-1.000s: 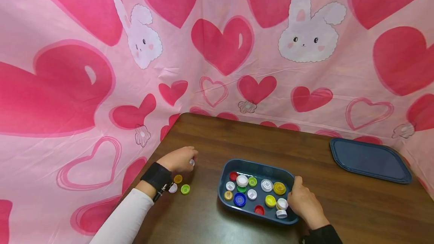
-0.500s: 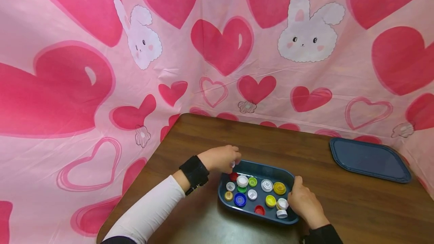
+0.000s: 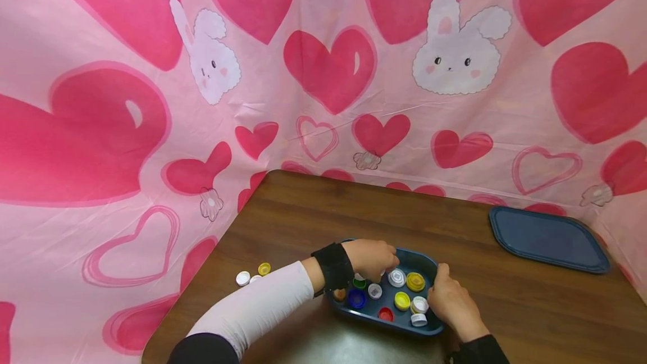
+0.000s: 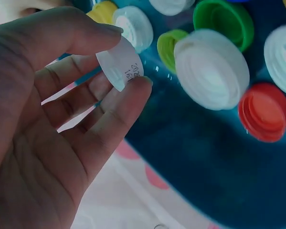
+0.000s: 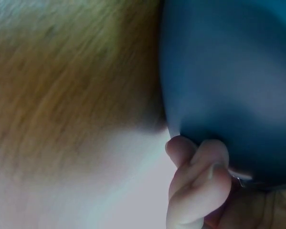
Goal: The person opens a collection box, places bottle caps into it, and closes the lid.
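My left hand [image 3: 373, 260] is over the back left part of a dark blue tub [image 3: 420, 264]. In the left wrist view its thumb and index finger pinch a white bottle cap [image 4: 121, 62] with printed figures on its side. Below the pinched cap, bottle caps lie in the tub: a large white cap [image 4: 212, 69], a red cap [image 4: 264, 112], a green cap [image 4: 224, 24] and several more. My right hand [image 3: 454, 303] grips the tub's right end; the right wrist view shows its curled fingers [image 5: 200, 191] against the outer wall.
On the brown table [image 3: 313, 206], left of the tub, lie a white cap [image 3: 243, 278] and a yellow cap [image 3: 264, 269]; my left sleeve partly hides another white one. A flat blue lid [image 3: 548, 240] lies at the back right. Pink heart-print cloth [image 3: 323, 145] hangs behind.
My left hand has carried the white bottle cap from the table's left side rightward, over the tub. The right hand has kept its grip on the tub's end.
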### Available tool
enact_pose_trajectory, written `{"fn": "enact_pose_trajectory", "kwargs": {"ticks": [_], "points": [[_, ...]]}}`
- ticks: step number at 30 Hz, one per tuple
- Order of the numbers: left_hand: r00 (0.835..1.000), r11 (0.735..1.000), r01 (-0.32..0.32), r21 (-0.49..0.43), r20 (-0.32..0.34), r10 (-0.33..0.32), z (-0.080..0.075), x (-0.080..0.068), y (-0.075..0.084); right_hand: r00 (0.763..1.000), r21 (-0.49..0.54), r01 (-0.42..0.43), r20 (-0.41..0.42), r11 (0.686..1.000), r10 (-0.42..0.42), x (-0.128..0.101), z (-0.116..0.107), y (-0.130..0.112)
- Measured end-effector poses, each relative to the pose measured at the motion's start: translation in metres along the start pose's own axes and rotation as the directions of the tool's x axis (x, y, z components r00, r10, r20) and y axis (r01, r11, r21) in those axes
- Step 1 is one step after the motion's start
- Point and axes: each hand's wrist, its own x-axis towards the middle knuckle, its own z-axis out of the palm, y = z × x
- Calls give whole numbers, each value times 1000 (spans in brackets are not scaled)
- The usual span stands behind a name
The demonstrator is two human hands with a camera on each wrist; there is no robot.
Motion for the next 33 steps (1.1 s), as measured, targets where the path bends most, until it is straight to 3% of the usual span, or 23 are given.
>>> {"fn": "enact_pose_trajectory", "kwargs": {"ticks": [6, 12, 22, 25, 28, 33], "points": [[999, 1000, 9, 3, 31, -9, 6, 7, 4, 1000, 3, -1, -1, 1000, 1, 0, 1, 0], [1000, 999, 11, 40, 14, -12, 9, 11, 5, 1000, 7, -20, 13, 1000, 20, 2, -1, -1], [1000, 1000, 6, -13, 22, -6, 9, 8, 3, 1000, 19, -8, 7, 1000, 8, 1, -2, 1], [1000, 999, 8, -41, -19, -9, 6, 0, -3, 1000, 13, -4, -4, 1000, 4, 1, -2, 2], [997, 997, 25, -74, -71, -30, 1, -18, -14, 1000, 10, -1, -12, 1000, 2, 1, -2, 1], [975, 982, 119, -149, -170, -144, -5, -58, -40, 1000, 9, 4, -17, 1000, -4, 1, -2, 1]]}}
